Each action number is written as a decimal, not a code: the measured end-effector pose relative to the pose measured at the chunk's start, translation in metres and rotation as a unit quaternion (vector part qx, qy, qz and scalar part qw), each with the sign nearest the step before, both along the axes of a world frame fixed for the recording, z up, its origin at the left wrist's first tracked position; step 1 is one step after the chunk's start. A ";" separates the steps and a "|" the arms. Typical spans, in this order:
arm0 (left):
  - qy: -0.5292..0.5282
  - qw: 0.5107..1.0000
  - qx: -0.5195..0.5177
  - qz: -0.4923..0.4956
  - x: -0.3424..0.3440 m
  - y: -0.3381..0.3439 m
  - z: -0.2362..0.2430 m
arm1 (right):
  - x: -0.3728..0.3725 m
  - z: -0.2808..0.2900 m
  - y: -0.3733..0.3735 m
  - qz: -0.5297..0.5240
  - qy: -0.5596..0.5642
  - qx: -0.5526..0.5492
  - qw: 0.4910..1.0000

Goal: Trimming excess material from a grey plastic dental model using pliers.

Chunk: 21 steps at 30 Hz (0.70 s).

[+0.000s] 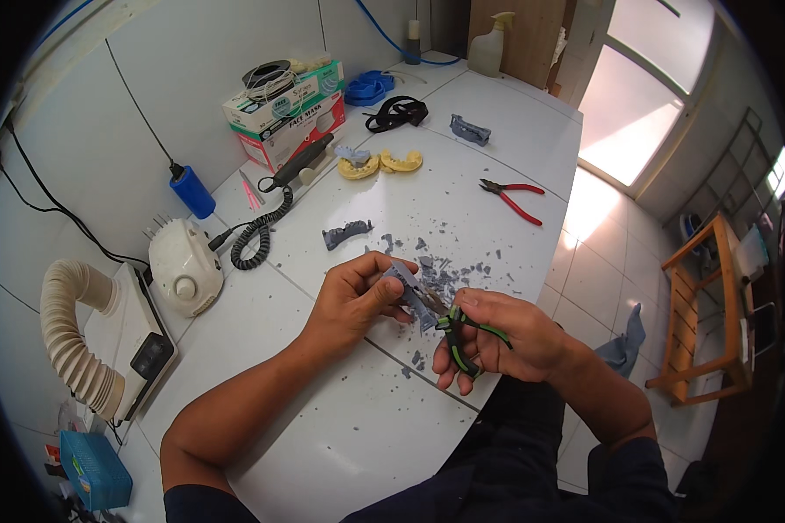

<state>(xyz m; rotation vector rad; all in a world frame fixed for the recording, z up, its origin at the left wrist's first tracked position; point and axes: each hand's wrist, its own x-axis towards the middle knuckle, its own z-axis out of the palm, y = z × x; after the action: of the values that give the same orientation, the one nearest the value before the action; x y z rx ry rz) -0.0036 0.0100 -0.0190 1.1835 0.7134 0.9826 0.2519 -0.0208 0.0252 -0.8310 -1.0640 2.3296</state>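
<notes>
My left hand is closed round a grey-blue dental piece, holding it tilted above the white tiled table. In my right hand are pliers with black and green handles, their jaws at the lower part of that piece. Fingers partly hide both things. Broken grey bits lie scattered on the tiles under and behind my hands. Another grey dental piece rests just beyond my left hand. Farther off are two yellow dental models, the left one with a light grey piece on it.
Red-handled cutters lie near the table's right edge, with a grey block beyond. At left stand a white handpiece control unit with a coiled cord and a hose-fitted machine. Boxes stand by the wall; a wooden stool is right.
</notes>
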 end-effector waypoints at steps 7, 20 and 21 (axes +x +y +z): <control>-0.027 1.000 0.010 0.002 0.001 0.000 0.001 | 0.000 -0.004 -0.013 -0.079 -0.177 0.272 0.943; -0.015 1.000 0.011 0.013 0.004 0.000 0.004 | -0.012 0.007 -0.018 -0.119 -0.274 0.386 0.873; -0.021 1.000 0.013 0.014 0.004 0.000 0.003 | -0.013 0.007 -0.017 -0.111 -0.276 0.388 0.872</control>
<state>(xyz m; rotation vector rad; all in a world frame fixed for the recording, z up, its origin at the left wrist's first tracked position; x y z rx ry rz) 0.0000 0.0096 -0.0158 1.1746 0.6866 1.0393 0.2393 -0.0375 0.0322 -1.2002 -1.8357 1.2715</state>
